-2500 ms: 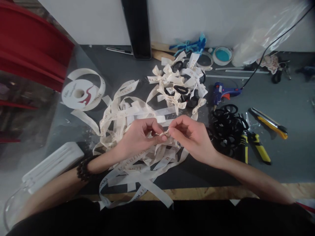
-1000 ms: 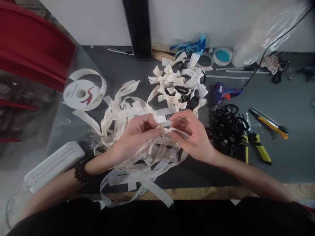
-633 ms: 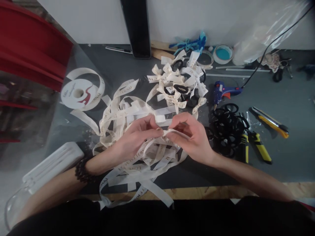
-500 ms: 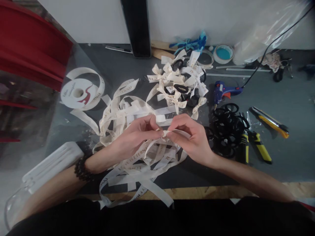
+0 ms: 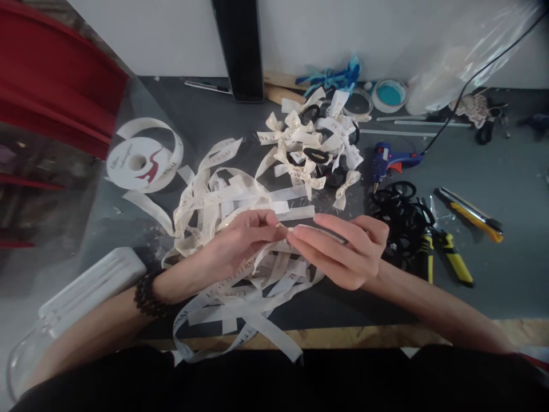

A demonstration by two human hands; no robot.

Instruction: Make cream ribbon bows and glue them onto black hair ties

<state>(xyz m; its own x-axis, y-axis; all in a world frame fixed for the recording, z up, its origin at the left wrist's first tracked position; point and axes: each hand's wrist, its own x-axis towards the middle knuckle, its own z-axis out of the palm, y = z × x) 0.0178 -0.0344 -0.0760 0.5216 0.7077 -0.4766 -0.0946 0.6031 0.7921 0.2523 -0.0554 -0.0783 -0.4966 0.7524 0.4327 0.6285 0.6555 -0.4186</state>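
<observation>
Over a tangled heap of cream printed ribbon point(image 5: 240, 306), both my hands meet at a small gathered piece of ribbon. The thumb and fingers of my left hand point(image 5: 244, 234) are closed in a pinch on it. My right hand point(image 5: 347, 249) has its fingertips against the same ribbon, with one finger lifted away; its thumb is mostly hidden. A short ribbon strip point(image 5: 298, 213) lies just beyond the fingers. Finished ribbon bows point(image 5: 291, 134) on black hair ties are piled farther back.
A ribbon spool point(image 5: 128, 164) lies at the left, near a white plastic device point(image 5: 92, 292). To the right are a blue glue gun point(image 5: 390, 162), loose black hair ties point(image 5: 392, 229), yellow-handled pliers point(image 5: 455, 260) and a box cutter point(image 5: 469, 213). A dark phone-like slab point(image 5: 240, 51) stands at the back.
My right hand has turned and its fingers have straightened, shifting slightly to the right. My left hand stays nearly in place on the ribbon.
</observation>
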